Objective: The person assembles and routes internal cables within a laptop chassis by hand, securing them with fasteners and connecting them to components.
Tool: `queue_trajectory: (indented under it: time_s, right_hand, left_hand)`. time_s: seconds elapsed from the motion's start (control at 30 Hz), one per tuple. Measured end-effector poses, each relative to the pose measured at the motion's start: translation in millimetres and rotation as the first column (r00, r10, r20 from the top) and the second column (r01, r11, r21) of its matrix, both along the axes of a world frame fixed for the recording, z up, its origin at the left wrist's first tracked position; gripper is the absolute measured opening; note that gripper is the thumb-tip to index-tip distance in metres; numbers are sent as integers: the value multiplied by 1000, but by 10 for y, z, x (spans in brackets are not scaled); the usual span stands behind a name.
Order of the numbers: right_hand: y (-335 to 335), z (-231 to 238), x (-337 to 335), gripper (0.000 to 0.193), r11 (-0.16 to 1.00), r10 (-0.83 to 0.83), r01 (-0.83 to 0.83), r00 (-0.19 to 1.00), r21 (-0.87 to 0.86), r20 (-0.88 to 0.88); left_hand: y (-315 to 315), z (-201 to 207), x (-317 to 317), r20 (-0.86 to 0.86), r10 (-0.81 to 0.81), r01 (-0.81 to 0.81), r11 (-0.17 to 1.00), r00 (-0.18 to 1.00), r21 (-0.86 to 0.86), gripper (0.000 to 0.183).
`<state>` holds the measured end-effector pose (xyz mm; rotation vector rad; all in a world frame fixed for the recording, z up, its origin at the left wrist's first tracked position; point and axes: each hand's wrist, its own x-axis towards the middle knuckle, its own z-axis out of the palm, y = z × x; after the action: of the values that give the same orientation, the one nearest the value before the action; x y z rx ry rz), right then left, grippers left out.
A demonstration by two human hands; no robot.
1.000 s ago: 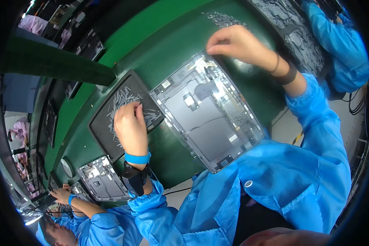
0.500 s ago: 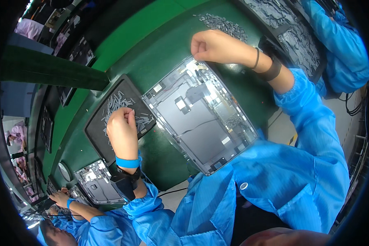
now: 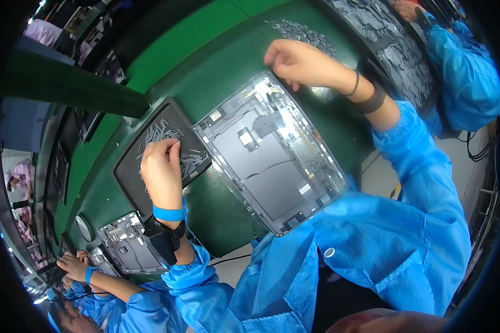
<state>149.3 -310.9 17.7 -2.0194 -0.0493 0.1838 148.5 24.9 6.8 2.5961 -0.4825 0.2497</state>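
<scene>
An opened flat device housing (image 3: 278, 188), grey inside with circuit parts along one side, lies tilted on the green bench in front of me. Over the black tray (image 3: 129, 183) to its left, my left hand (image 3: 162, 166) has thumb and fingertips pressed together. Small grey strips (image 3: 191, 161) lie scattered in that tray around my fingers. Whatever the pinch holds is hidden or too small to make out. At the housing's far corner, my right hand (image 3: 300, 62) hovers with loosely bent fingers apart and no object visible in them.
A pile of small grey pieces (image 3: 305, 36) lies on the far bench. Trays of grey parts (image 3: 400, 61) stand at right, beside a co-worker's blue sleeve (image 3: 461, 72). At lower left is a second housing (image 3: 130, 247) near another person's hand (image 3: 74, 265). A green post (image 3: 66, 83) crosses the upper left.
My right hand has loosened from a closed pinch and shifted slightly off the housing's corner. My left hand has moved a little nearer the far side of the tray, still pinched.
</scene>
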Motion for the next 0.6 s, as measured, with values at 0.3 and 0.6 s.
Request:
queue_trajectory:
  time_s: [0.3, 0.6]
  right_hand:
    - [91, -73, -6, 21, 918, 118, -7, 960, -397, 254]
    - [129, -163, -73, 15, 824, 151, 184, 840, -536, 521]
  left_hand:
    - [-252, 169, -86, -196, 27, -117, 879, 980, -462, 11]
    - [-767, 269, -150, -486, -497, -329, 374, 718, -867, 13]
